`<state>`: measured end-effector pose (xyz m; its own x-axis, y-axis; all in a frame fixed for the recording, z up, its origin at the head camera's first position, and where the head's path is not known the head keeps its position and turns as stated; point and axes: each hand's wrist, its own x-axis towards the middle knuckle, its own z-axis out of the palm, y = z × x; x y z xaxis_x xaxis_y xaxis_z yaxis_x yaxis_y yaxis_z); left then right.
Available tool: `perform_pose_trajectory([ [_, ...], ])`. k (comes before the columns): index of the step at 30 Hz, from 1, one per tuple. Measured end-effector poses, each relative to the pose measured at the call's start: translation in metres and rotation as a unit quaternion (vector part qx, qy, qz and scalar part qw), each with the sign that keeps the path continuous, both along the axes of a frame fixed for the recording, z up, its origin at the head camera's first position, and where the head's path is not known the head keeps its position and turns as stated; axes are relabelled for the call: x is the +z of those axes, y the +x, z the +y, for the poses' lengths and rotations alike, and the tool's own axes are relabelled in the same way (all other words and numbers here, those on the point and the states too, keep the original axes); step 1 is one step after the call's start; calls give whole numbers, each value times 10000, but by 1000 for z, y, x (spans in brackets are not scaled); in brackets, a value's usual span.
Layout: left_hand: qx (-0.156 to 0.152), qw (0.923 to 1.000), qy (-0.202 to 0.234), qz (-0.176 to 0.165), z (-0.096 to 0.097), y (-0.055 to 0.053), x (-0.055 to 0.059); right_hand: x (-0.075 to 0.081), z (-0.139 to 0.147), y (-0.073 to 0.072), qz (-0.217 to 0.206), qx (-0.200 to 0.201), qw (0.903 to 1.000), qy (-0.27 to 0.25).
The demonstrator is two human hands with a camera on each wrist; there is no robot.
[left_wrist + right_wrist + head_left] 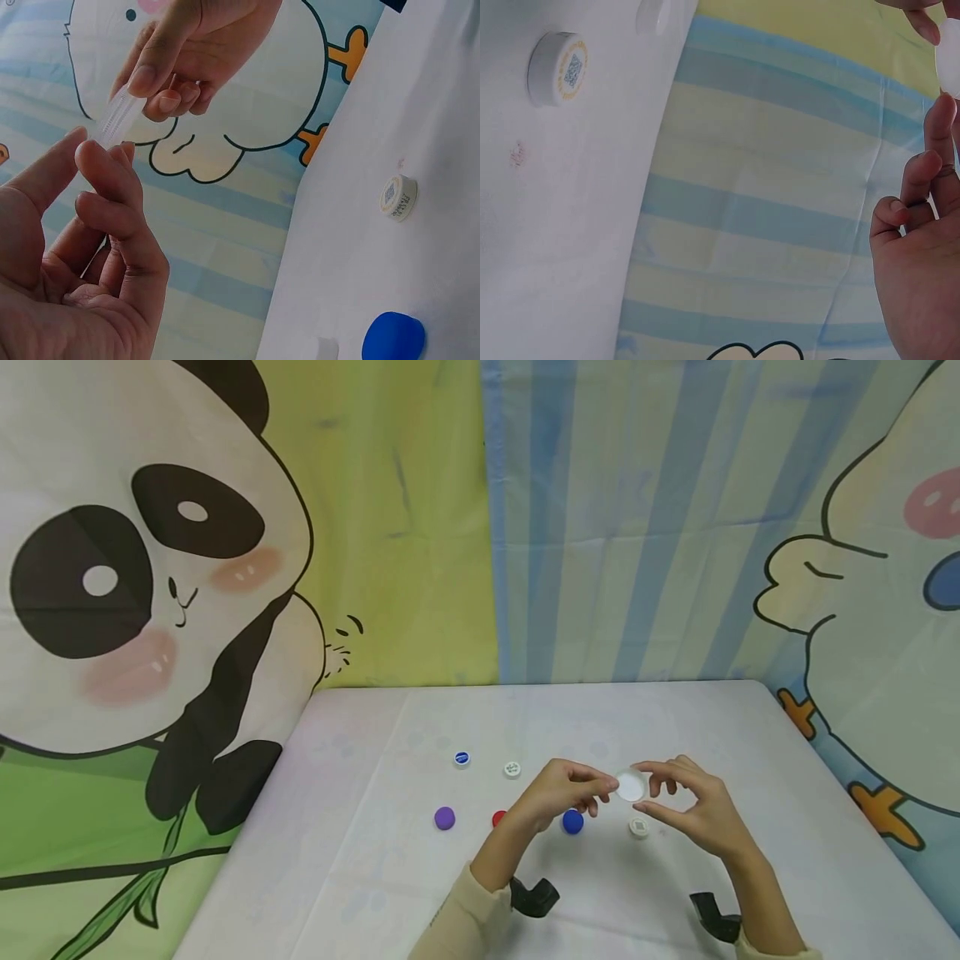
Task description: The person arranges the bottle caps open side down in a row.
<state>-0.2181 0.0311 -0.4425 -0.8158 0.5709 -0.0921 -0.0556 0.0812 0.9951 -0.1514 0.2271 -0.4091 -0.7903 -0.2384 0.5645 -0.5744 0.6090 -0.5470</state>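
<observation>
A round, translucent white bottle cap (631, 786) is held in the air above the table between both hands. My left hand (573, 785) pinches its left edge between thumb and forefinger. On the other side, my right hand (693, 802) grips the cap with forefinger at the top and thumb at the lower edge. Fine ridges show on the cap's side in the left wrist view. Below the hands lie a blue bottle cap (572, 822) and a white bottle cap (639, 828) with a square code on top. Part of a red bottle cap (498, 817) is hidden behind the left forearm.
A purple bottle cap (444, 817) lies to the left on the white table (360, 877). Farther back are a blue-and-white cap (461, 759) and a white cap with a printed mark (512, 770). Printed curtains (637, 527) hang behind the table.
</observation>
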Motion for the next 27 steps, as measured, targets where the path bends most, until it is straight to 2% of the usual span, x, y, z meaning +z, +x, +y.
perform_pose_trajectory([
  [10,123,9998,-112,73,1,0,0,-2,0,-1,5,132,9999,-75],
  [14,309,9986,-228,359,0,0,-2,-3,0,-1,-106,83,9999,-72],
  [17,604,9944,-425,756,-1,1,-3,-9,1,-3,-281,98,9995,-126],
  [21,966,9824,-582,1489,-4,2,-4,-27,9,-10,-741,-20,9971,-168],
  [24,1023,9694,-462,2182,-7,3,-5,-38,14,-14,-1166,-163,9929,-136],
  [26,1000,9535,-439,2808,-9,3,-5,-42,16,-15,-1391,-149,9901,-133],
  [27,974,9423,-449,3171,-10,3,-5,-43,16,-15,-1491,-136,9887,-123],
])
